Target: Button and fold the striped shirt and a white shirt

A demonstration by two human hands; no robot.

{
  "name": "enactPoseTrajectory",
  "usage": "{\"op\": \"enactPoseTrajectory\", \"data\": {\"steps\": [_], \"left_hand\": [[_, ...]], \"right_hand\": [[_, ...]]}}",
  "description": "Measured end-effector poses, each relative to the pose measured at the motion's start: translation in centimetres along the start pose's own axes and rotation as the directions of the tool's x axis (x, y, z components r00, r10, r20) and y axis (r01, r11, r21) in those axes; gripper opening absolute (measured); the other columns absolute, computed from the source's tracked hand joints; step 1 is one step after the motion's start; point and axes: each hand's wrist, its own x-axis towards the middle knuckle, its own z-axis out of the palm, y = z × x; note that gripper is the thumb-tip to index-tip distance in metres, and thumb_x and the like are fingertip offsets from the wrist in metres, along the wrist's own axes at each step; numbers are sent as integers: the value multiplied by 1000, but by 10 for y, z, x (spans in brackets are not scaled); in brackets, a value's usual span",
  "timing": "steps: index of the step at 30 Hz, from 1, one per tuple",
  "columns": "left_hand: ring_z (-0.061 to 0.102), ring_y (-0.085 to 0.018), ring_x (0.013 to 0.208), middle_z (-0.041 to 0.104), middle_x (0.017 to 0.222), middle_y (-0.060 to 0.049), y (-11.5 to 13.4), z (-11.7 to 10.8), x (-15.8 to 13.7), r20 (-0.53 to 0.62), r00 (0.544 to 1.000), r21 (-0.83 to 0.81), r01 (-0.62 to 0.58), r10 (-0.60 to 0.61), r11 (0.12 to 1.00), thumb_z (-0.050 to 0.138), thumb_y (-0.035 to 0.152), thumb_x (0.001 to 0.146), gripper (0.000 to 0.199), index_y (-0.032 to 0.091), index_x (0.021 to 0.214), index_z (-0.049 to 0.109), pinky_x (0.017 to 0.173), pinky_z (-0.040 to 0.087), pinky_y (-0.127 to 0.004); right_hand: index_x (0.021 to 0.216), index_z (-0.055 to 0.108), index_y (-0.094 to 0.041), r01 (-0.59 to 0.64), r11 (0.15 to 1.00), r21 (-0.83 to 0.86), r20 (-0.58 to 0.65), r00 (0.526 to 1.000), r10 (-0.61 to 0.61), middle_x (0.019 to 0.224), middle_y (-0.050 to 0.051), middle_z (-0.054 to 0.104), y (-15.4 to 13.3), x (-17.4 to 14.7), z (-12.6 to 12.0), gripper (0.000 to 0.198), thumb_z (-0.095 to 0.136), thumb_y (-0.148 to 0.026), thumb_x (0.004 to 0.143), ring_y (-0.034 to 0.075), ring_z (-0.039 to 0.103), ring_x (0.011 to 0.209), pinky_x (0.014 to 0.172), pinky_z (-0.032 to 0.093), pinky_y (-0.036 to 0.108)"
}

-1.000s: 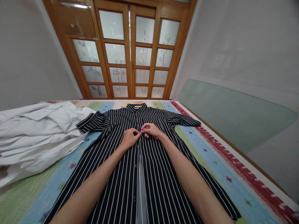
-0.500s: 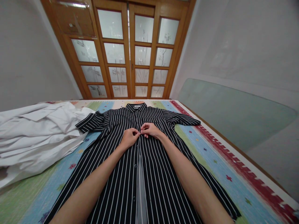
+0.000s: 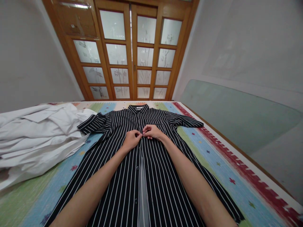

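A black short-sleeved shirt with white stripes [image 3: 118, 176] lies flat, front up, its collar at the far end. My left hand [image 3: 132, 139] pinches the front placket near mid-chest, thumb and forefinger pressed together. Right beside it, my right hand [image 3: 151, 131] pinches the other front edge, and the fingertips of both hands nearly meet. Whatever button or buttonhole sits between them is hidden by the fingers. Below the hands the front edges part, with several dark buttons along the left one and a grey strip of the inside showing between.
A heap of white cloth [image 3: 42, 135] lies at the left, touching the shirt's sleeve. Under everything spreads a colourful striped sheet [image 3: 213, 157]. A pale green headboard-like panel [image 3: 236, 110] leans along the right wall. Wooden doors with glass panes [image 3: 132, 53] stand beyond the far edge.
Both hands keep their pinch at the same place on the shirt, with at most a tiny finger shift. The whole view has moved very slightly.
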Motion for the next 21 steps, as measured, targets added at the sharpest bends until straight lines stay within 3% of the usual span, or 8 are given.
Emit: {"op": "enactPoseTrajectory", "data": {"steps": [10, 21], "left_hand": [[65, -16, 71, 70, 73, -3, 1, -1, -1, -3, 1000, 14, -18, 18, 1000, 63, 20, 80, 13, 17, 70, 70, 72, 47, -29], [63, -17, 73, 68, 75, -3, -1, -1, 0, 20, 998, 10, -53, 53, 999, 61, 18, 80, 11, 18, 70, 67, 72, 47, -29]], "right_hand": [[75, 60, -15, 8, 999, 42, -4, 1000, -7, 57, -5, 62, -5, -3, 1, 15, 69, -12, 63, 4, 49, 40, 31, 33, 12], [74, 59, -16, 48, 997, -56, -34, 998, -49, 70, -3, 66, -4, -3, 2, 20, 67, -7, 58, 3, 49, 38, 31, 36, 13]]}}
